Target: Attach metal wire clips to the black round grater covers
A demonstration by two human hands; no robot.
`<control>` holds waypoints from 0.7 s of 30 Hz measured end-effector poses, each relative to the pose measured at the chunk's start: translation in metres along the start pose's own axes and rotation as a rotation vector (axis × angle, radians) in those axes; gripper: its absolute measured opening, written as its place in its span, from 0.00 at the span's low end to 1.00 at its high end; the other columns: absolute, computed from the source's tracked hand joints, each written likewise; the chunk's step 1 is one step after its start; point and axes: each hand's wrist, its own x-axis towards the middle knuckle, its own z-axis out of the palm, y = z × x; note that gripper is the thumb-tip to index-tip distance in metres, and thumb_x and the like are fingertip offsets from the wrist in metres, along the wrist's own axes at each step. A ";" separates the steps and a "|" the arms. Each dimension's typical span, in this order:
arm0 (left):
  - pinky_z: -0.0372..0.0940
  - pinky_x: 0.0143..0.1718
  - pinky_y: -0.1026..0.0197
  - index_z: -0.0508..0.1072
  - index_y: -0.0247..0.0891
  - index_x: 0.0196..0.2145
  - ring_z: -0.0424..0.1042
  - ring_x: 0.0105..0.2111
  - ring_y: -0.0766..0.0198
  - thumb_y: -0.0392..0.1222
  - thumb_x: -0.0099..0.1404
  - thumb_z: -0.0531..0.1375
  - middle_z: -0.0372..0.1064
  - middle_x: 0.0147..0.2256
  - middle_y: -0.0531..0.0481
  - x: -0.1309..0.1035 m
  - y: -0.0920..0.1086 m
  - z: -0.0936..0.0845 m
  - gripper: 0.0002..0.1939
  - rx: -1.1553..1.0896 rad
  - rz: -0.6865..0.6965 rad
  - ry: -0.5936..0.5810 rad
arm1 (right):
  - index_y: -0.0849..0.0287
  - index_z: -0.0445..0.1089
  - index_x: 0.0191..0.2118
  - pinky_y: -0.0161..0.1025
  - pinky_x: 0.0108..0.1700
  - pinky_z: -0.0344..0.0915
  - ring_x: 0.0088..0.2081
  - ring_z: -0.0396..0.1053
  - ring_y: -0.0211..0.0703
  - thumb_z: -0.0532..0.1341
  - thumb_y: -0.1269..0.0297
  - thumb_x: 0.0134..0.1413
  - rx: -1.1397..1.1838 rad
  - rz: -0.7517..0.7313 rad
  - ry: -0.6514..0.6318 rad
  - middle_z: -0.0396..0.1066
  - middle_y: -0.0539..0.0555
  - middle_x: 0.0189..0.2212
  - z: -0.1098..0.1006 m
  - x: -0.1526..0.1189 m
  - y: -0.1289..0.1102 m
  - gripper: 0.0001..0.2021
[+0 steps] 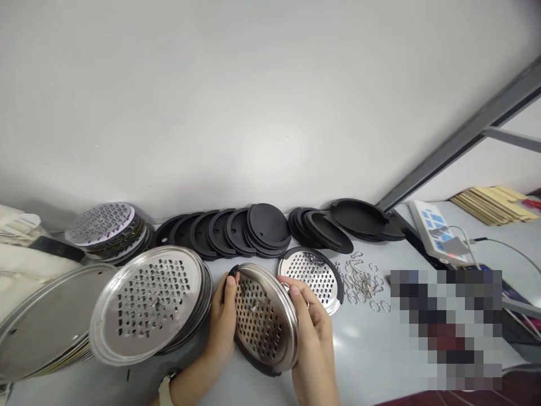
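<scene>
My left hand (224,316) is closed on the black-rimmed edge of a round metal grater (264,316), which is tilted above the table. My right hand (310,327) is closed at the grater's right edge, pinching a small metal ring (285,286) between thumb and finger. Whether the ring passes through the grater is hidden by the fingers. Just behind lies another round grater (306,270) with a black rim. Loose metal rings (359,282) are scattered to its right. Left of my hands rests a stack of round grater plates (154,304).
Several black round holders (266,225) line the wall, with more black holders (359,217) farther right. Large metal discs (54,316) and patterned graters (101,223) stand at left. A power strip (437,231) with cables and flat cardboard pieces (490,206) are at right. A blurred patch covers part of the table.
</scene>
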 end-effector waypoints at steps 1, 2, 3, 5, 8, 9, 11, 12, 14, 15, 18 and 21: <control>0.66 0.52 0.58 0.74 0.37 0.46 0.70 0.51 0.54 0.59 0.62 0.59 0.73 0.48 0.46 0.000 0.000 0.001 0.25 -0.002 0.002 0.001 | 0.54 0.76 0.44 0.39 0.46 0.65 0.43 0.70 0.47 0.62 0.50 0.55 0.005 0.008 0.011 0.74 0.52 0.43 0.000 0.000 0.001 0.16; 0.65 0.53 0.57 0.74 0.37 0.46 0.70 0.51 0.54 0.59 0.62 0.59 0.73 0.48 0.46 -0.001 0.000 0.001 0.24 -0.004 0.005 0.002 | 0.54 0.76 0.43 0.39 0.45 0.65 0.43 0.70 0.47 0.62 0.50 0.55 0.012 0.015 0.021 0.74 0.52 0.43 0.000 0.000 0.002 0.16; 0.65 0.54 0.57 0.75 0.37 0.46 0.70 0.51 0.54 0.59 0.63 0.59 0.73 0.48 0.45 -0.001 0.001 0.002 0.24 -0.007 0.006 0.003 | 0.55 0.76 0.43 0.39 0.45 0.65 0.42 0.70 0.47 0.62 0.50 0.54 0.021 0.021 0.028 0.74 0.52 0.42 0.000 0.000 0.003 0.16; 0.65 0.54 0.55 0.75 0.37 0.45 0.70 0.51 0.53 0.59 0.63 0.59 0.73 0.49 0.44 -0.002 0.001 0.003 0.24 -0.017 0.002 0.004 | 0.55 0.76 0.43 0.39 0.44 0.65 0.42 0.70 0.47 0.63 0.50 0.53 0.043 0.028 0.037 0.74 0.53 0.42 0.000 0.000 0.005 0.17; 0.65 0.54 0.54 0.75 0.36 0.46 0.70 0.51 0.53 0.60 0.63 0.58 0.73 0.49 0.43 -0.003 0.000 0.002 0.25 -0.031 -0.017 -0.010 | 0.55 0.75 0.42 0.39 0.43 0.66 0.41 0.70 0.46 0.63 0.49 0.54 0.069 0.036 0.048 0.74 0.52 0.41 0.001 -0.002 0.007 0.16; 0.65 0.54 0.54 0.75 0.36 0.46 0.70 0.52 0.52 0.60 0.63 0.58 0.73 0.49 0.43 -0.003 0.000 0.002 0.25 -0.032 -0.019 -0.014 | 0.54 0.75 0.42 0.38 0.42 0.66 0.40 0.71 0.46 0.63 0.49 0.54 0.075 0.036 0.052 0.74 0.52 0.40 0.002 -0.003 0.008 0.16; 0.65 0.54 0.54 0.74 0.36 0.47 0.70 0.52 0.52 0.60 0.63 0.58 0.73 0.49 0.44 -0.003 -0.001 0.001 0.26 -0.028 -0.023 -0.012 | 0.54 0.74 0.41 0.38 0.41 0.65 0.39 0.71 0.45 0.63 0.49 0.54 0.082 0.029 0.063 0.74 0.51 0.39 0.003 -0.004 0.009 0.16; 0.65 0.54 0.55 0.75 0.36 0.47 0.70 0.52 0.52 0.60 0.63 0.58 0.73 0.49 0.44 -0.003 -0.002 0.001 0.25 -0.026 -0.024 -0.010 | 0.54 0.74 0.41 0.38 0.41 0.65 0.39 0.71 0.45 0.63 0.49 0.54 0.080 0.024 0.065 0.74 0.51 0.38 0.003 -0.004 0.009 0.15; 0.65 0.54 0.55 0.75 0.37 0.47 0.70 0.52 0.53 0.59 0.63 0.58 0.73 0.49 0.45 -0.003 -0.003 0.001 0.25 -0.032 -0.030 -0.011 | 0.54 0.73 0.40 0.38 0.41 0.65 0.39 0.70 0.45 0.63 0.49 0.53 0.072 0.015 0.066 0.74 0.51 0.38 0.003 -0.004 0.010 0.15; 0.65 0.54 0.55 0.75 0.37 0.47 0.70 0.52 0.53 0.59 0.64 0.57 0.73 0.49 0.45 -0.003 -0.003 0.001 0.24 -0.040 -0.035 -0.014 | 0.55 0.73 0.39 0.38 0.41 0.64 0.39 0.70 0.45 0.63 0.48 0.53 0.069 0.012 0.066 0.74 0.51 0.38 0.003 -0.004 0.009 0.15; 0.64 0.55 0.56 0.74 0.38 0.48 0.69 0.53 0.55 0.56 0.66 0.56 0.73 0.50 0.45 -0.004 -0.003 0.002 0.22 -0.048 -0.068 0.003 | 0.55 0.72 0.38 0.38 0.42 0.63 0.39 0.70 0.46 0.62 0.49 0.54 0.059 0.015 0.058 0.74 0.50 0.37 0.002 -0.005 0.006 0.15; 0.64 0.55 0.57 0.74 0.38 0.47 0.70 0.53 0.55 0.54 0.67 0.55 0.73 0.50 0.47 -0.005 -0.003 0.004 0.20 -0.056 -0.094 0.017 | 0.55 0.71 0.38 0.38 0.43 0.62 0.39 0.70 0.46 0.61 0.50 0.55 0.037 0.014 0.054 0.74 0.50 0.37 0.003 -0.007 0.003 0.14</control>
